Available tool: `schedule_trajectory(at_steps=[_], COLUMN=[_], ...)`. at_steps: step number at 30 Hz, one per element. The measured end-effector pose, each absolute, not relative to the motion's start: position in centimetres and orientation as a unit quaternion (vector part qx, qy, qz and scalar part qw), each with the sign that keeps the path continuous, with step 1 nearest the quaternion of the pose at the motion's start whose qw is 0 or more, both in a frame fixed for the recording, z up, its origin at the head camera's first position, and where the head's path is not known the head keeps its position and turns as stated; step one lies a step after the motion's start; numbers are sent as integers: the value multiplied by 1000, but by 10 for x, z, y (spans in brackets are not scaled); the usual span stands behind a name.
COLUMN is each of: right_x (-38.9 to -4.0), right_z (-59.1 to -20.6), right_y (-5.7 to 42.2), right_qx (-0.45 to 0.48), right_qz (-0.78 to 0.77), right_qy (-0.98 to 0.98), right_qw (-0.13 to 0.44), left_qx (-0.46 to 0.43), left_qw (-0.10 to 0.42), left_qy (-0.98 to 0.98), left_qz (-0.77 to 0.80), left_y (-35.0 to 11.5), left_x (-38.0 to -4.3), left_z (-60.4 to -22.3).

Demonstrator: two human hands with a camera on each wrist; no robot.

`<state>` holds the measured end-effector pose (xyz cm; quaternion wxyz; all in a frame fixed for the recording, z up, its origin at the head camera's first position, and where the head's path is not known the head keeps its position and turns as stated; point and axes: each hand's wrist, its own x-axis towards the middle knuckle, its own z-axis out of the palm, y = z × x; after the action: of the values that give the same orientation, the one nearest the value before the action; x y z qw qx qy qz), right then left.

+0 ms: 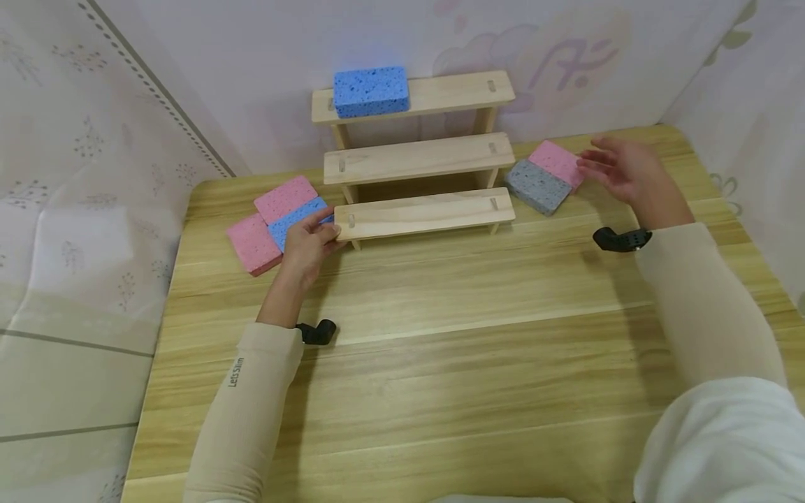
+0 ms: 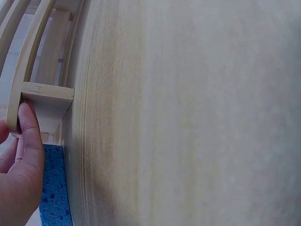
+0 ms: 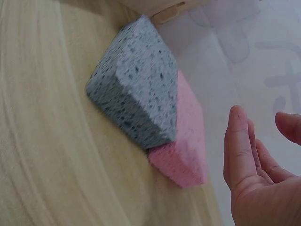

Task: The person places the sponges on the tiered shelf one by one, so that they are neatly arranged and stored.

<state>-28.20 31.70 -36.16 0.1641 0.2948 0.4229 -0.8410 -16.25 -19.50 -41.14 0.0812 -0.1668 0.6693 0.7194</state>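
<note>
A three-step wooden rack (image 1: 424, 214) stands at the back of the table. My left hand (image 1: 306, 246) pinches the left end of its lowest shelf; in the left wrist view the thumb and fingers (image 2: 31, 136) close round the board's edge. Beside that hand lie a blue sponge (image 1: 295, 220) and two pink ones, the upper pink sponge (image 1: 286, 198) and the lower pink sponge (image 1: 254, 242). My right hand (image 1: 622, 171) hovers with fingers extended, near a pink sponge (image 3: 190, 141) that lies against a grey sponge (image 3: 141, 84). It holds nothing.
Another blue sponge (image 1: 371, 92) rests on the left part of the top shelf. Behind the rack rises a wall covering (image 1: 251, 70) with pale prints. The wooden table (image 1: 440, 363) reaches toward me, and its left edge runs beside hanging printed fabric.
</note>
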Motion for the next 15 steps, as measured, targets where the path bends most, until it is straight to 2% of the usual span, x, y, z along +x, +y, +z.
schedule_trajectory(at_steps=[15], right_x=[-271], right_z=[-385], right_y=[328], right_qx=[295], right_qz=[-809], right_qy=[478], right_qw=[174], left_qx=[-160], left_qw=[85], left_qy=[668], left_qz=[722], left_y=[-195], left_x=[-163], left_z=[-413])
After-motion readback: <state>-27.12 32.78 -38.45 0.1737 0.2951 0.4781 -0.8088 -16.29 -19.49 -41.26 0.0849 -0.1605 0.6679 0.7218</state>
